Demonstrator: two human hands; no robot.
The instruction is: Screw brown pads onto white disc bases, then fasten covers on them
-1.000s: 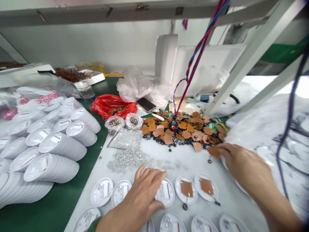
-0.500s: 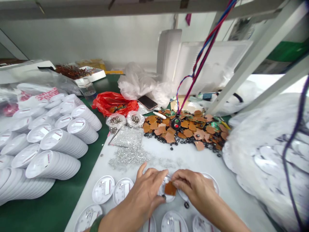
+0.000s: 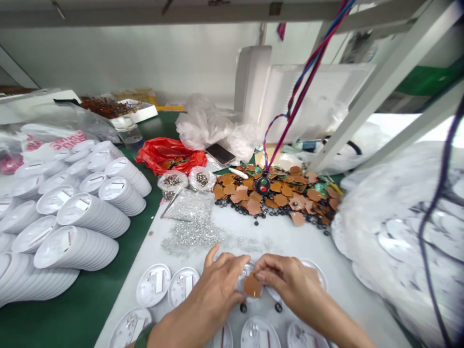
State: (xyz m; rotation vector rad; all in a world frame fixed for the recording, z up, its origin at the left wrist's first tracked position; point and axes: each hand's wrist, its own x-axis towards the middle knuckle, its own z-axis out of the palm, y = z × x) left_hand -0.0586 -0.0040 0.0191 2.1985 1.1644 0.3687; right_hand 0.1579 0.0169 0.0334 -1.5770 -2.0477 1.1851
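Note:
My right hand (image 3: pixel 286 278) pinches a brown circuit board (image 3: pixel 253 286) by its upper right corner, over a small white round plastic cover (image 3: pixel 247 271). Curled around the left side of that cover, my left hand (image 3: pixel 221 280) has its fingertips at the far rim and its thumb near the front edge. The board and my fingers hide much of the cover. Just below the left thumb is a small black ring (image 3: pixel 243 308), and another black ring (image 3: pixel 278 307) lies beneath my right hand. Similar white covers (image 3: pixel 152 285) surround my hands, each with a white strip and small metal bits inside.
Behind my hands spread loose silvery metal parts (image 3: pixel 192 234) and a heap of brown boards (image 3: pixel 279 193) with black rings. A red and blue cable with a black button end (image 3: pixel 263 184) hangs there. Stacked white covers (image 3: pixel 94 217) stand left; a large plastic bag (image 3: pixel 391 232) bulges at right.
The brown board has shifted slightly down and left and is tilted differently in my right fingers. The black ring by my left thumb now sits lower, apart from the board.

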